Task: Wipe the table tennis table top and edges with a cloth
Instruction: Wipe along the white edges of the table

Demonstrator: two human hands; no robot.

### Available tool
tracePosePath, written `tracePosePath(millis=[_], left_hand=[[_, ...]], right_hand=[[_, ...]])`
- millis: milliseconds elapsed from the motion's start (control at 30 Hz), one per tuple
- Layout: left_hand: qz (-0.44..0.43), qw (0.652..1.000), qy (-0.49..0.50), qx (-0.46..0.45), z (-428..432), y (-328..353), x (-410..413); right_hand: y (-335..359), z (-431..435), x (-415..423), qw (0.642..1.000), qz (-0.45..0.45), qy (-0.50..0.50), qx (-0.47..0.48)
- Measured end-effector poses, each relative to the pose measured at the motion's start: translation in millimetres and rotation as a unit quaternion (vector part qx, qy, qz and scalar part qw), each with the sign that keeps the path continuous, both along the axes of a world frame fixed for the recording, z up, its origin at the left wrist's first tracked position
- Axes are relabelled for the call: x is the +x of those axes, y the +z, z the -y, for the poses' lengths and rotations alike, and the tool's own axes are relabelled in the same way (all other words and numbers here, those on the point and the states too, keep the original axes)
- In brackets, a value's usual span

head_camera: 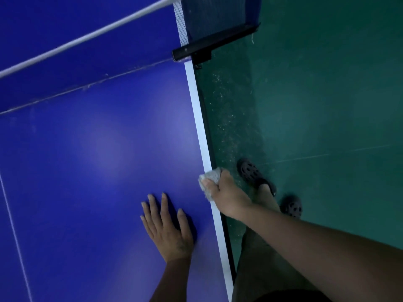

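Seen from above, looking down along the side of a blue table tennis table (98, 149). Bordered on its right by a white sideline stripe (201, 127), with a thin dark side edge (210, 136) just below and beside it.

At that edge, near the lower middle: right hand (226, 192), fingers curled tightly around a bunched pale grey cloth (209, 177). Cloth pressed against the stripe and wrapped over the table's edge, partly on top, partly over the side. Thumb on the table side of the cloth, knuckles out over the floor. Bare right forearm (316, 243) stretching in from the lower right corner.

Just left of it, apart from the cloth: left hand (168, 227), flat on the blue top, palm down, fingers spread wide and pointing away, holding nothing.

Farther up: net (216, 14) with its white top band (87, 38) crossing diagonally, and a black net clamp (209, 44) fixed at the table's side. Thin white centre line (13, 227) at far left.

To the right of the table: dark green floor (327, 94), scattered with pale specks close to the table. Below the right arm, 2 dark perforated clogs (250, 173) on the person's feet, 1 ahead of the other, and khaki trousers (257, 269).
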State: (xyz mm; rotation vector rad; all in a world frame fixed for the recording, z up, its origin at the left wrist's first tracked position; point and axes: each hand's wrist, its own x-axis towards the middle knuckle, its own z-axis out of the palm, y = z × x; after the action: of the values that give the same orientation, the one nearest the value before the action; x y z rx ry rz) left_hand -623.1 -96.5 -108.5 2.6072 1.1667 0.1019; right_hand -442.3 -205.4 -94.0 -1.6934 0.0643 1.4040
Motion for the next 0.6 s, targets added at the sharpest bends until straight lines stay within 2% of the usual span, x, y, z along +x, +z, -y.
tracePosePath(millis=[67, 100, 200, 267, 400, 500, 600], left_hand=[[0.057, 0.998, -0.020, -0.029, -30, 7, 56], [0.088, 0.995, -0.036, -0.040, -46, 10, 88], [0.147, 0.986, -0.060, -0.056, -88, 11, 190], [0.132, 0.988, -0.041, -0.062, -106, 8, 241], [0.037, 0.999, -0.032, 0.013, -106, -5, 256], [0.039, 0.999, -0.026, 0.025, -103, -7, 249], [0.045, 0.998, -0.024, 0.027, -104, -6, 252]], right_hand=[[-6, -8, 2, 0.998, -0.004, 0.012, -0.068], [-6, -17, 7, 0.997, 0.004, -0.015, -0.074], [1, -49, 41, 0.991, 0.044, -0.123, 0.038], [0, -72, 83, 0.987, 0.065, -0.134, 0.065], [-5, -105, 160, 0.995, 0.076, -0.056, -0.030], [-1, -105, 161, 0.990, 0.099, -0.102, 0.015], [1, -84, 112, 0.984, 0.119, -0.126, 0.037]])
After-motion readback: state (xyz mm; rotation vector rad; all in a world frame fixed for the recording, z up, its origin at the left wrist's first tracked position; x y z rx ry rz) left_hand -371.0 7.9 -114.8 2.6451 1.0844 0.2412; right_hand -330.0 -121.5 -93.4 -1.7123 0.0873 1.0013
